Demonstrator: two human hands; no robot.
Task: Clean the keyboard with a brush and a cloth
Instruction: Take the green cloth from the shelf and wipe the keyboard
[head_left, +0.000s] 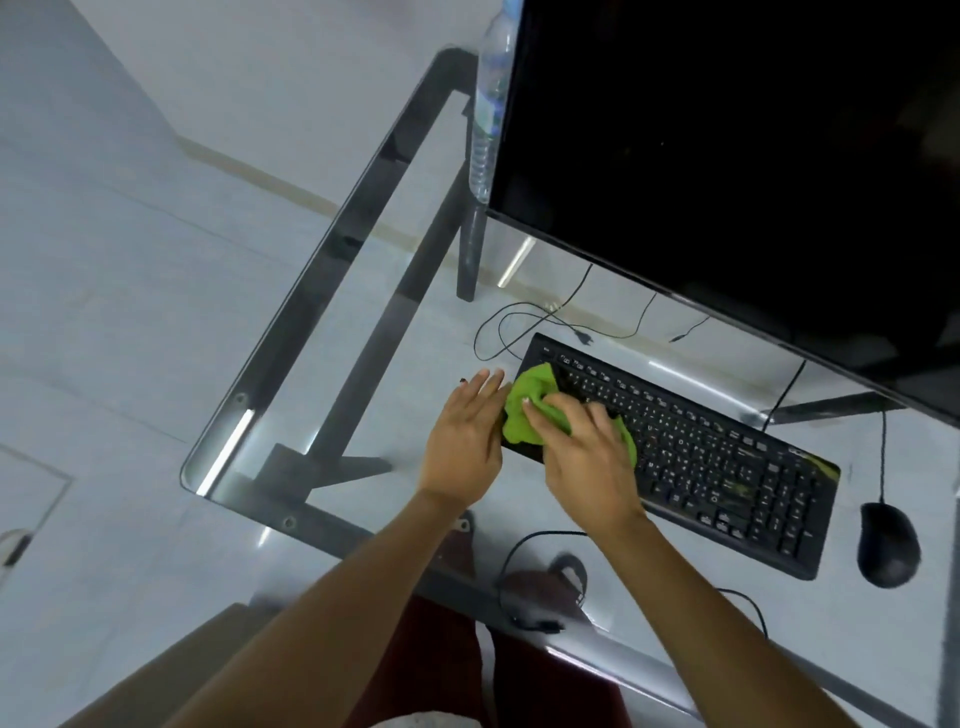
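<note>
Your right hand (582, 447) presses the green cloth (524, 410) down onto the left end of the black keyboard (696, 457), fingers curled into the bunched fabric. Your left hand (465, 431) lies flat with straight fingers against the keyboard's left edge, touching the cloth's side and holding nothing. The keyboard sits at a slant on the glass desk (291, 332), its left end nearest the desk's left rim, with a broad strip of bare glass between that end and the rim. To the right, the keyboard's far end stops just short of the black mouse (887, 545), whose cable runs up toward the monitor (727, 156). The monitor's lower edge overhangs the space behind the keyboard, so the room above the top key row is tight. Thin black cables (524, 322) loop on the glass just behind the keyboard's upper left corner. A clear plastic bottle (488, 104) stands at the monitor's left side, well apart from your hands. No brush can be made out anywhere on the desk.
</note>
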